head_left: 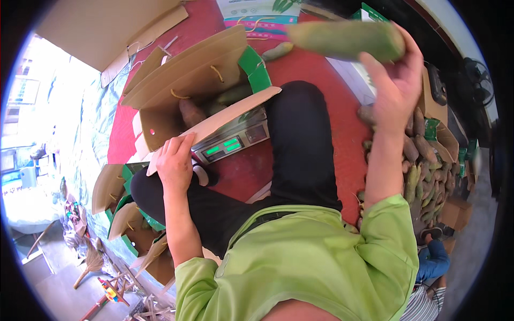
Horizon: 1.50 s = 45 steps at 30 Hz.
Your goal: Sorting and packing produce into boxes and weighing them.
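My right hand (399, 88), raised at the upper right, is closed round the thick end of a long green radish (348, 41). The radish lies nearly level in the air and is slightly blurred. My left hand (174, 159) pinches the near flap (235, 113) of an open cardboard carton (184, 80) with yellow cord handles. Inside the carton lie a brownish radish (191, 113) and a green one (234, 94); the flap hides part of the inside. Under the carton stands a digital scale (249, 135) with lit green displays.
A large pile of radishes (428, 182) spreads along the right. Several open cartons (128, 219) stand at the left beside my leg. One radish (278, 51) lies on the red floor (342, 123) near printed boxes (259, 10). Another person's leg (433, 262) shows at the lower right.
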Available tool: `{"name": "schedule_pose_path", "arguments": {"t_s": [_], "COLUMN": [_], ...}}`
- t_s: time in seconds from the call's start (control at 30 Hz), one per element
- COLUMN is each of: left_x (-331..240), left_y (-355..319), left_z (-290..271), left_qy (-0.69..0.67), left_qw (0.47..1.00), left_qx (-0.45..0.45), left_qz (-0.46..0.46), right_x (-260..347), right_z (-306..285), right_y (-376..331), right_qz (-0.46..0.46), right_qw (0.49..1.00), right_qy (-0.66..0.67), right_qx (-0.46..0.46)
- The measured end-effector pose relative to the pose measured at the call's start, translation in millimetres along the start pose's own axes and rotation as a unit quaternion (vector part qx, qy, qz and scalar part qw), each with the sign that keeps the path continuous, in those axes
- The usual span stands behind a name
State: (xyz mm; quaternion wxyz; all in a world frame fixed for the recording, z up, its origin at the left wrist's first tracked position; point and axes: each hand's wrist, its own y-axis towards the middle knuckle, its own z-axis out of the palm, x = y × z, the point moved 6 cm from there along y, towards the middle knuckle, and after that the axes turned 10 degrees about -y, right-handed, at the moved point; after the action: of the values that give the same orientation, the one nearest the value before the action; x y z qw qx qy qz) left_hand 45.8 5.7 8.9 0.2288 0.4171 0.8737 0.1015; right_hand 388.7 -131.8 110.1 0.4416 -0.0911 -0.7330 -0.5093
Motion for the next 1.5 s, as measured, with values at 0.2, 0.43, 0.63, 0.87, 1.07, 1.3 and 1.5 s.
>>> {"name": "schedule_pose_path", "arguments": {"t_s": [0.2,0.43,0.63,0.87,1.07,1.3,1.5], "left_x": [1.2,3.8,6.0,10.1,13.2,25.7,19.2], "left_y": [2.2,-1.0,-2.8,-2.0,-3.5,-9.1,-8.2], "left_z": [2.1,9.0,9.9,13.5,19.5,16.8,12.7], "left_qy": [-0.024,-0.034,-0.02,-0.028,-0.015,0.003,0.005], "left_qw": [1.0,0.999,1.0,0.999,0.999,1.0,0.999], "left_qx": [0.011,0.028,0.018,0.013,-0.007,0.002,-0.038], "left_qz": [-0.007,0.003,-0.005,0.013,0.033,0.01,-0.01], "right_x": [18.2,5.7,-59.9,-185.3,-203.4,-210.1,-180.4], "right_z": [115.0,168.1,37.4,-171.3,-281.9,-287.1,-242.3], "right_y": [-2.6,-48.7,-71.1,-231.3,-398.4,-546.3,-536.7], "right_qz": [-0.064,-0.157,-0.001,0.307,0.479,0.555,0.571], "right_qw": [0.982,0.921,0.966,0.833,0.687,0.568,0.492], "right_qy": [-0.074,-0.252,-0.228,-0.431,-0.506,-0.496,-0.443], "right_qx": [0.162,0.251,0.125,0.162,0.207,0.352,0.485]}}
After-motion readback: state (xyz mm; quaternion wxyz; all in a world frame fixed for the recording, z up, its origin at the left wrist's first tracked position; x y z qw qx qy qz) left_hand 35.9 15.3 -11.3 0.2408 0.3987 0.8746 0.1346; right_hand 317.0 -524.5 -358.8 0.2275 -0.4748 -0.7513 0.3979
